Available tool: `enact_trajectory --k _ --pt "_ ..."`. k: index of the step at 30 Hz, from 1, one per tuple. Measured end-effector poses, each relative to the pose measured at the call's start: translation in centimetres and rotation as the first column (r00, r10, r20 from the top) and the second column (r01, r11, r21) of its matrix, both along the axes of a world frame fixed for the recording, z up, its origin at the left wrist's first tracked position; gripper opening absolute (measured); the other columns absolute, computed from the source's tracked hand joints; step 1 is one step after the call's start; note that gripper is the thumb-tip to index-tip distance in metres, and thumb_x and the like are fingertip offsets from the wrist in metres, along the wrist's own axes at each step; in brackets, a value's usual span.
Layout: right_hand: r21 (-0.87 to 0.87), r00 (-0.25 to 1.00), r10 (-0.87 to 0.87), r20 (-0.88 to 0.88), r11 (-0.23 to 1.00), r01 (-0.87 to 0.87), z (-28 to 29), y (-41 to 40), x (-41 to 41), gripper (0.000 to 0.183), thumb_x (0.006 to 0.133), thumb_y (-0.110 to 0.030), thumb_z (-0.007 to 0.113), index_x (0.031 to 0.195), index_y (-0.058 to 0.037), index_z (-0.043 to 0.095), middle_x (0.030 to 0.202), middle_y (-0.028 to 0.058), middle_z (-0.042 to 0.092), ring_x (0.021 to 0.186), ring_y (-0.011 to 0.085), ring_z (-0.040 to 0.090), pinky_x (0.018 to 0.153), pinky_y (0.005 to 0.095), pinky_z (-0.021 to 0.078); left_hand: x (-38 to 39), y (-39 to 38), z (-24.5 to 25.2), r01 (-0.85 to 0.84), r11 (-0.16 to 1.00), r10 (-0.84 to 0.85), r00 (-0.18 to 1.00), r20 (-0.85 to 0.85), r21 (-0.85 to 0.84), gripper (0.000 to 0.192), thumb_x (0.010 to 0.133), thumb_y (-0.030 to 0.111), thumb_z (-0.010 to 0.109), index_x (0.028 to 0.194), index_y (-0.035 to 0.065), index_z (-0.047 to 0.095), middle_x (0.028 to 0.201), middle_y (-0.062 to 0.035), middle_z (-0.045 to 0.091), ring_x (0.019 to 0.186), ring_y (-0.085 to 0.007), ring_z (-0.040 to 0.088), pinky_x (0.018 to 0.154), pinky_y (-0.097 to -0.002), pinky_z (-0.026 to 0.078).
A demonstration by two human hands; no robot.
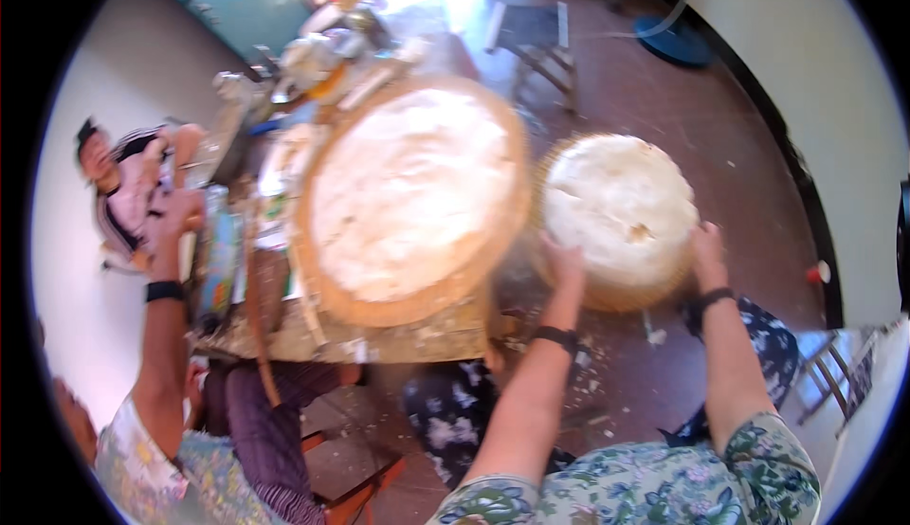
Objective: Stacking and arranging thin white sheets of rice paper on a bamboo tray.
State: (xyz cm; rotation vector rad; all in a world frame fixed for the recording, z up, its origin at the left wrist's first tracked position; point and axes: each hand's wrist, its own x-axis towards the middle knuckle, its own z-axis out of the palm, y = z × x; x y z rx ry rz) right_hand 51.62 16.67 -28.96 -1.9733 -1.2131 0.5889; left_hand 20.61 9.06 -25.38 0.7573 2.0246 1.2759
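Observation:
My left hand (565, 262) and my right hand (709, 251) hold a round basket-like container (604, 296) by its near left and right sides. Its top is covered by a whitish, uneven mass (618, 201) with a small brown hollow near the front. Both wrists wear dark bands. Left of it, a larger round tan tray (398, 319) bears a similar pale layer (419, 191) and rests on a wooden table. Blur hides the exact material of the pale layers and my fingertips.
A cluttered wooden table (426, 344) stands at left. A co-worker's arm (160, 354) reaches over its left end; another person (131, 191) sits beyond. A folding stool (530, 27) and a blue round base (672, 40) stand farther off. Scraps litter the floor (604, 383).

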Motion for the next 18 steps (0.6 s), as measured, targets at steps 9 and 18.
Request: enact_trajectory --k 9,18 --pt "0.184 0.891 0.211 -0.401 0.972 -0.148 9.3 -0.6 -7.4 0.046 0.080 -0.014 0.059 0.123 0.0027 0.052 0.116 0.0166 0.061 0.106 0.0235 0.058 0.090 0.0325 0.0444 -0.1 -3.2 14.8 0.182 0.885 -0.305 0.921 0.240 0.429 0.068 0.075 0.003 0.062 0.136 -0.0059 0.033 0.134 -0.0170 0.044 0.099 -0.0168 0.052 0.092 -0.0289 0.042" --pt "0.056 0.794 0.322 -0.515 0.937 -0.344 18.9 -5.6 -14.9 0.039 0.082 -0.014 0.056 0.119 -0.0021 0.054 0.090 0.0033 0.060 0.080 0.0124 0.056 0.065 0.0291 0.0467 -8.5 -8.7 23.1 -0.006 0.797 -0.286 0.877 0.385 0.604 0.056 0.081 0.003 0.056 0.134 -0.0017 0.038 0.134 -0.0140 0.045 0.098 -0.0146 0.053 0.089 -0.0274 0.043"
